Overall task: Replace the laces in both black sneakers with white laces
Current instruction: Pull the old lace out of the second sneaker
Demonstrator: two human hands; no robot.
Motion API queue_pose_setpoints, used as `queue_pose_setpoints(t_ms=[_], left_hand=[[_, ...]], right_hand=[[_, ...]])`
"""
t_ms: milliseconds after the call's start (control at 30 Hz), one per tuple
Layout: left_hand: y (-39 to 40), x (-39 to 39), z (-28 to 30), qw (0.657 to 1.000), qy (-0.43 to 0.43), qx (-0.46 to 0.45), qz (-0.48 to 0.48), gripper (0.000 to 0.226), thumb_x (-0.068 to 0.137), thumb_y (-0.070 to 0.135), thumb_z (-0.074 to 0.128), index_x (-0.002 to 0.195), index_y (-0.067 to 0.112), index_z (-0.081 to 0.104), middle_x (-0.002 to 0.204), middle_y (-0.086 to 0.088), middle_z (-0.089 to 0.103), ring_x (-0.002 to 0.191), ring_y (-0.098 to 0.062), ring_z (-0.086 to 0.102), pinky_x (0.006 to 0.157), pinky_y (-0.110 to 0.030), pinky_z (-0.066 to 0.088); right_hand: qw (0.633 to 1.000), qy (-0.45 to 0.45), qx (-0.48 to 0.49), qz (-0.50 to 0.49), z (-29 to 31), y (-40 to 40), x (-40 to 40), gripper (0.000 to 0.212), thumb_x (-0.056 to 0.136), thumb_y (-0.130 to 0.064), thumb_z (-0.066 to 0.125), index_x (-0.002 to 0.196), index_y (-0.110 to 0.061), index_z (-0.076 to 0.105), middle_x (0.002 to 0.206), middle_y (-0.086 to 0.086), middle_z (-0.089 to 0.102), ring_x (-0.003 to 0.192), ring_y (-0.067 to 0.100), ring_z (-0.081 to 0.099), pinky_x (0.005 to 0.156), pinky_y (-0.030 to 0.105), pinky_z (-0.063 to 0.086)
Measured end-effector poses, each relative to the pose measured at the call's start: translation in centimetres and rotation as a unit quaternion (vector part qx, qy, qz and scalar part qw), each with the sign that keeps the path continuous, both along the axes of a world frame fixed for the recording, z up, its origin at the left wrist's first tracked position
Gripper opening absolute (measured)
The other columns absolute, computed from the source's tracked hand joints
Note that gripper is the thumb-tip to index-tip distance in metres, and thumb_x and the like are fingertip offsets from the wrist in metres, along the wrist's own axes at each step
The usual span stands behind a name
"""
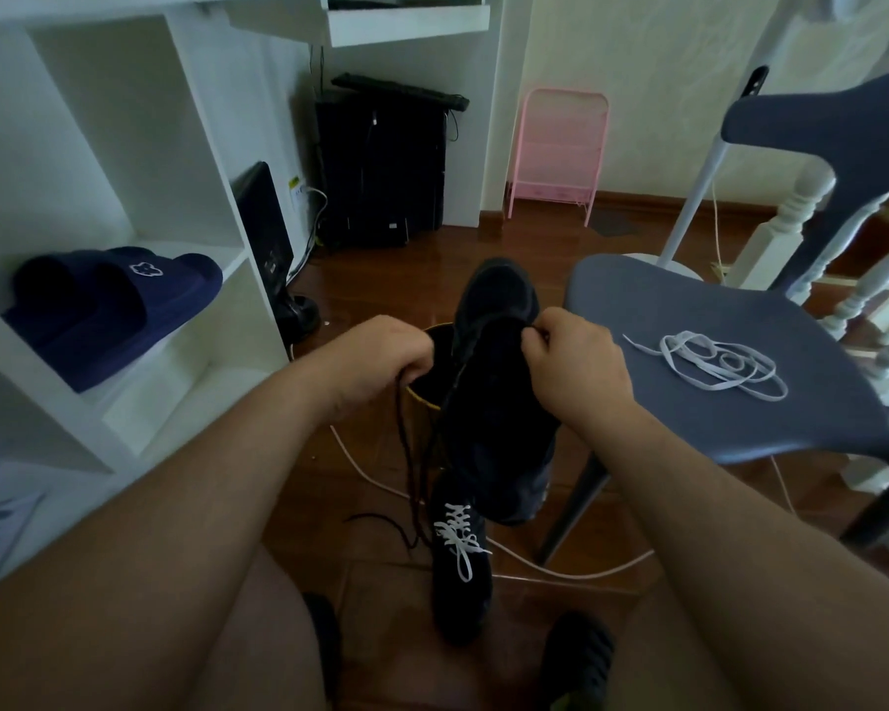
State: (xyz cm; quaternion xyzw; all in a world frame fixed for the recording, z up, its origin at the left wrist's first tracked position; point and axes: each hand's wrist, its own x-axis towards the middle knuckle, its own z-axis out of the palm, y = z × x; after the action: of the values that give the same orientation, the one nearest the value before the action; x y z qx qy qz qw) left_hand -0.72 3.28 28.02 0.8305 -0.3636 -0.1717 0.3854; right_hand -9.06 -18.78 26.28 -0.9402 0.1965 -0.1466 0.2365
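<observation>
Sneaker (504, 402) betw. hands: matt black cloth, soft-looking. Black lace (411, 454) under left hand (375, 361): thin cord, matt. White lace (714, 364) right of right hand (570, 366): flat woven, on smooth matt plastic chair (689, 310). Floor (381, 279) beyond hands: glossy wood.

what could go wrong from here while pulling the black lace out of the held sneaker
1. The black lace hangs from the left hand down to the floor beside the finished sneaker; it might snag on its white lacing.
2. The held sneaker is steadied mainly by the right hand pinching near its top, so a hard tug could make it slip.
3. The loose white lace lies near the chair edge and could get knocked off.
</observation>
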Motion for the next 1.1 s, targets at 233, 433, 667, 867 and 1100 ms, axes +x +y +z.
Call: queue_pose_setpoints(t_ms=[233, 433, 667, 867, 1100], left_hand=[[1.9, 1.5, -2.1, 0.959, -0.074, 0.221, 0.159, 0.018, 0.101, 0.045, 0.062, 0.093, 0.028, 0.062, 0.093, 0.003, 0.062, 0.081, -0.020, 0.061, 0.080, -0.039, 0.054], [-1.9, -1.9, -0.9, 0.981, -0.098, -0.007, 0.169, 0.021, 0.103, 0.052, 0.056, 0.101, 0.033, 0.065, 0.095, 0.009, 0.063, 0.085, -0.010, 0.061, 0.072, -0.035, 0.053], [-2.5, -1.7, -1.4, 0.968, -0.170, 0.086, 0.165, 0.020, 0.089, 0.040, 0.072, 0.092, 0.032, 0.054, 0.087, 0.009, 0.061, 0.077, -0.014, 0.060, 0.067, -0.043, 0.057], [-3.0, -1.7, -1.4, 0.913, -0.351, 0.150, 0.144, 0.016, 0.105, 0.047, 0.054, 0.098, 0.032, 0.058, 0.085, 0.008, 0.060, 0.078, -0.021, 0.059, 0.063, -0.038, 0.048], [-3.3, -2.3, -1.3, 0.970, -0.204, 0.003, 0.130, 0.015, 0.103, 0.040, 0.061, 0.101, 0.029, 0.069, 0.096, 0.009, 0.062, 0.088, -0.012, 0.058, 0.073, -0.034, 0.048]], right_hand=[[1.000, -0.001, 0.018, 0.009, 0.2, 0.4, -0.5, 0.038, 0.105, -0.036, 0.046, 0.071, -0.024, 0.036, 0.073, 0.004, 0.051, 0.068, 0.031, 0.052, 0.052, 0.034, 0.027], [0.999, -0.005, 0.014, 0.038, 0.5, 1.8, -0.5, 0.039, 0.105, -0.036, 0.048, 0.071, -0.024, 0.035, 0.071, 0.000, 0.050, 0.071, 0.031, 0.053, 0.059, 0.037, 0.033], [0.998, -0.015, 0.015, 0.051, 0.4, 2.6, -0.5, 0.034, 0.105, -0.037, 0.048, 0.075, -0.024, 0.041, 0.074, -0.002, 0.054, 0.073, 0.029, 0.056, 0.064, 0.038, 0.040], [0.998, 0.005, 0.017, 0.055, 0.2, 2.4, -0.2, 0.022, 0.106, -0.037, 0.046, 0.091, -0.022, 0.049, 0.081, 0.001, 0.058, 0.071, 0.025, 0.055, 0.061, 0.037, 0.038], [0.985, 0.077, -0.091, 0.122, -0.2, 2.6, -0.6, 0.045, 0.108, -0.030, 0.040, 0.146, -0.053, 0.029, 0.097, 0.008, 0.059, 0.074, 0.031, 0.047, 0.063, 0.039, 0.042]])
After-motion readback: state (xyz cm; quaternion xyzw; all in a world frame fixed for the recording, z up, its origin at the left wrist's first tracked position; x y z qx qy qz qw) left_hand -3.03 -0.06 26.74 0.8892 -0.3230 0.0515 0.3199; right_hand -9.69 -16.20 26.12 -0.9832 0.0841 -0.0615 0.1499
